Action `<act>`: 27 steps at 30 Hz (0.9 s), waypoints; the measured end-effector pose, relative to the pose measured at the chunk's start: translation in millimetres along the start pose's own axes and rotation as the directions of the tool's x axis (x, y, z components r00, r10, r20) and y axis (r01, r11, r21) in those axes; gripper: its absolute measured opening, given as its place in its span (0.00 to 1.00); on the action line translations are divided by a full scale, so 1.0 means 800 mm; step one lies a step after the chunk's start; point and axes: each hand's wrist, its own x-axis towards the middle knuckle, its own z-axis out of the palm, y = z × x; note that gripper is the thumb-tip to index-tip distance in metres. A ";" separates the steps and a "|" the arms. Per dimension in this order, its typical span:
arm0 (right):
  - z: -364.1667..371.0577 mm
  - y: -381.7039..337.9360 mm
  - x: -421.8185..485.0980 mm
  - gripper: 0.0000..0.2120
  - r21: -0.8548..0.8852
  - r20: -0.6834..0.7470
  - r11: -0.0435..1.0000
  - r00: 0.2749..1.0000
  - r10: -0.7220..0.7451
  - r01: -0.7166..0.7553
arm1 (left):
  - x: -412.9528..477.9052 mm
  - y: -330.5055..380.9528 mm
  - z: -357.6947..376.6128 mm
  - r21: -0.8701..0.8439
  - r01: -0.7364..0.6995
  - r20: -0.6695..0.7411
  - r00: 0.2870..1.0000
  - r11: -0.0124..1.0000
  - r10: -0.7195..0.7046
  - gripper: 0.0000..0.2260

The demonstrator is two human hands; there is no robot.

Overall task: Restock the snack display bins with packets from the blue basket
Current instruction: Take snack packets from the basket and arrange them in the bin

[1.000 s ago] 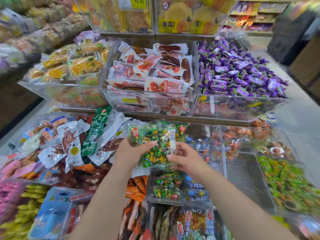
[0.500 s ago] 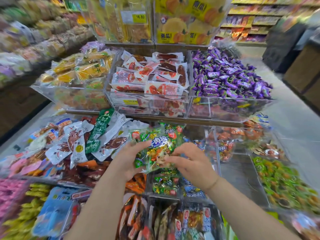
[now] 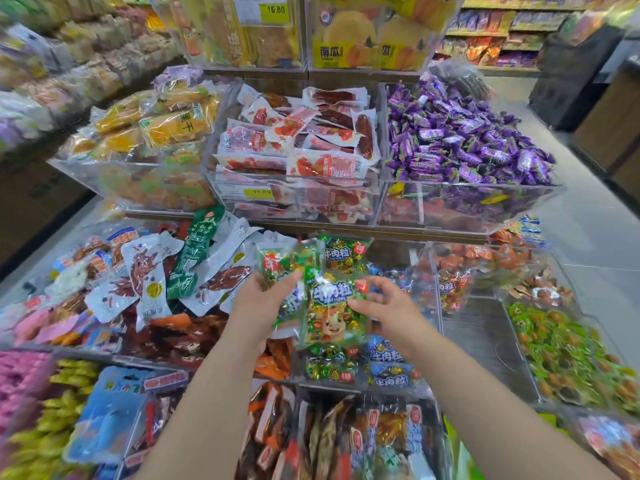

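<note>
Holding a stack of green packets (image 3: 280, 266) at chest height, the left hand (image 3: 258, 306) has its thumb curled over the face and its fingers behind. That grip most likely keeps the slippery wrappers together while one is taken off. The right hand (image 3: 391, 315) pinches the right edge of the front packet (image 3: 330, 317), which shows a cartoon animal. It looks ready to draw this packet away from the rest. Another green packet (image 3: 346, 252) shows just above the stack; the view is too blurred to tell whether it is held or standing on the display. Both hands hover directly over a clear bin (image 3: 437, 320), and matching green bags (image 3: 329, 367) lie in it beside blue bags (image 3: 388, 372). That suggests this bin is where the held packets belong. Farther out, the upper shelf carries red and white sausage packs (image 3: 311, 150) and a heap of purple sweets (image 3: 467, 143). Brown and white snack pouches (image 3: 149, 271) spill across the left. The blue basket is out of view.
</note>
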 end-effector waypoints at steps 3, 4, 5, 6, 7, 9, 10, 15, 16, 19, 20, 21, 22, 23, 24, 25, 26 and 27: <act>-0.027 0.001 0.026 0.27 -0.091 -0.232 0.991 0.966 -0.117 0.098 | 0.015 0.006 -0.015 -0.045 -0.032 -0.144 0.989 0.998 0.025 0.14; -0.034 -0.001 0.036 0.23 -0.140 -0.302 0.980 0.937 -0.175 0.138 | 0.020 0.009 -0.021 -0.043 -0.041 -0.177 0.984 0.998 0.032 0.14; -0.038 -0.002 0.045 0.18 -0.183 -0.332 0.967 0.915 -0.228 0.175 | 0.025 0.010 -0.026 -0.046 -0.040 -0.191 0.981 0.998 0.030 0.14; -0.040 -0.002 0.056 0.15 -0.227 -0.332 0.953 0.904 -0.269 0.200 | 0.031 0.011 -0.030 -0.059 -0.032 -0.184 0.983 0.998 0.021 0.15; -0.038 -0.003 0.067 0.14 -0.275 -0.316 0.936 0.899 -0.302 0.218 | 0.036 0.013 -0.033 -0.069 -0.020 -0.179 0.984 0.997 0.008 0.17; -0.029 -0.003 0.092 0.14 -0.365 -0.274 0.901 0.898 -0.345 0.235 | 0.042 0.013 -0.034 -0.081 -0.001 -0.173 0.985 0.997 -0.013 0.20; -0.022 -0.003 0.104 0.13 -0.387 -0.253 0.888 0.897 -0.362 0.249 | 0.045 0.013 -0.034 -0.085 0.000 -0.169 0.986 0.996 -0.014 0.19; -0.001 0.010 0.142 0.13 -0.352 -0.241 0.892 0.894 -0.377 0.281 | 0.052 0.010 -0.032 -0.029 -0.025 -0.174 0.984 0.999 0.019 0.13; -0.001 0.013 0.144 0.12 -0.336 -0.241 0.903 0.902 -0.358 0.268 | 0.053 0.008 -0.031 -0.021 -0.030 -0.162 0.986 0.999 0.026 0.12; -0.005 0.023 0.144 0.19 -0.408 -0.238 0.894 0.924 -0.298 0.183 | 0.056 0.004 -0.031 -0.029 -0.054 -0.113 0.992 0.998 0.050 0.09; -0.006 0.023 0.143 0.24 -0.488 -0.251 0.861 0.922 -0.295 0.143 | 0.057 0.002 -0.030 -0.020 -0.053 -0.097 0.994 0.998 0.050 0.10; -0.007 0.023 0.142 0.30 -0.554 -0.263 0.827 0.922 -0.284 0.097 | 0.059 0.000 -0.031 -0.011 -0.044 -0.087 0.995 0.999 0.043 0.11; -0.007 0.023 0.140 0.36 -0.593 -0.264 0.803 0.930 -0.257 0.053 | 0.061 -0.002 -0.031 -0.005 -0.034 -0.080 0.996 0.999 0.033 0.12; -0.007 0.023 0.138 0.41 -0.619 -0.252 0.785 0.942 -0.221 0.018 | 0.062 -0.004 -0.032 -0.003 -0.027 -0.080 0.996 1.000 0.027 0.12; -0.006 0.024 0.137 0.45 -0.647 -0.236 0.762 0.952 -0.195 -0.005 | 0.063 -0.006 -0.032 -0.002 -0.028 -0.080 0.996 1.000 0.028 0.13; -0.005 0.025 0.136 0.46 -0.678 -0.228 0.735 0.955 -0.191 -0.015 | 0.062 -0.006 -0.031 -0.002 -0.033 -0.078 0.996 0.999 0.033 0.13; -0.004 0.024 0.137 0.45 -0.698 -0.233 0.716 0.950 -0.209 -0.013 | 0.062 -0.007 -0.030 -0.009 -0.034 -0.074 0.997 0.999 0.033 0.13; -0.002 0.022 0.139 0.44 -0.702 -0.252 0.712 0.937 -0.242 -0.004 | 0.061 -0.007 -0.029 -0.014 -0.031 -0.072 0.997 0.999 0.030 0.12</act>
